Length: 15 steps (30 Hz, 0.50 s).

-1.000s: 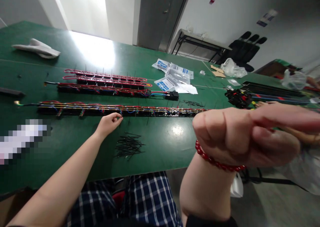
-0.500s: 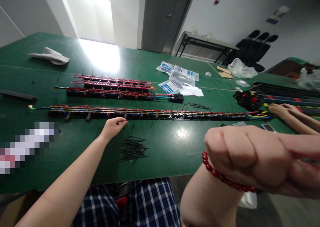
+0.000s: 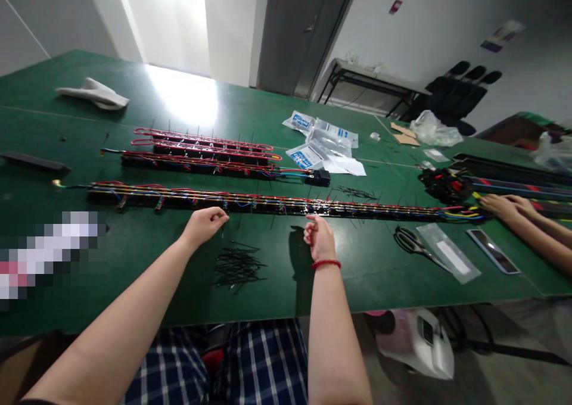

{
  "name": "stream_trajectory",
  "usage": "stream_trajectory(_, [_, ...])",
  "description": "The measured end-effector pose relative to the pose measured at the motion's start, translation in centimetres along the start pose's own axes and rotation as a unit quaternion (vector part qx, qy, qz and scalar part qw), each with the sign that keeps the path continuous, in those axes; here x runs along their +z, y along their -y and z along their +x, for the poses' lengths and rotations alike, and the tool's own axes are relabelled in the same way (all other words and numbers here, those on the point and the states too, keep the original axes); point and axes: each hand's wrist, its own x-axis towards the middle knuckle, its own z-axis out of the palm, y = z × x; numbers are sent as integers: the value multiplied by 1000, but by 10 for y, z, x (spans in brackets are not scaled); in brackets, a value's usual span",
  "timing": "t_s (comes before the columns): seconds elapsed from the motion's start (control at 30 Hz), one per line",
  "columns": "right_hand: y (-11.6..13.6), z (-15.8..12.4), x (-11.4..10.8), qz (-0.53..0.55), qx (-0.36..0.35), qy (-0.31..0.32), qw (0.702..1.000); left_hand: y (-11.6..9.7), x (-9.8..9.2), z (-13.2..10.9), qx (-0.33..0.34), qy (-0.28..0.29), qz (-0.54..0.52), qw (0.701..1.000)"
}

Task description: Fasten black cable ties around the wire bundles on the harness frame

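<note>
A long black strip (image 3: 286, 205) with red, yellow and blue wires along it lies across the green table. Thin black ties stick out from it. My left hand (image 3: 204, 225) is at its near edge, left of the middle, with thumb and fingertips pinched together. What lies in the pinch is too small to make out. Further right, my right hand (image 3: 320, 238), with a red bead bracelet, is beside the same edge. Its fingers are loosely bent and apart, with nothing visible in them. A pile of black cable ties (image 3: 239, 266) rests between my forearms.
Shorter wired strips (image 3: 201, 161) lie behind the long one, beside plastic bags (image 3: 319, 140). At right are scissors (image 3: 415, 241), a clear bag (image 3: 449, 253) and a phone (image 3: 493, 251). Another person's hands (image 3: 500, 207) are at the strip's right end. A cloth (image 3: 93, 94) lies far left.
My right hand has moved from close to the camera, where it was a fist, down to the long strip, and its fingers have loosened. My left hand has hardly moved.
</note>
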Motion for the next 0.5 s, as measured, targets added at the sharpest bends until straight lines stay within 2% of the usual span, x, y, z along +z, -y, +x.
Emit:
stream_trajectory(0.1, [-6, 6, 30, -49, 21, 25, 998, 0, 1, 0, 4, -3, 4, 1000])
stream_trajectory(0.2, [-9, 13, 49, -70, 9, 23, 997, 2, 2, -1, 5, -3, 2, 1000])
stream_trajectory(0.33, [-15, 15, 57, -75, 11, 47, 996, 1, 2, 0, 10, -10, 3, 1000])
stream_trajectory(0.5, [-21, 16, 55, -86, 13, 37, 996, -1, 1, 0, 10, -7, 2, 1000])
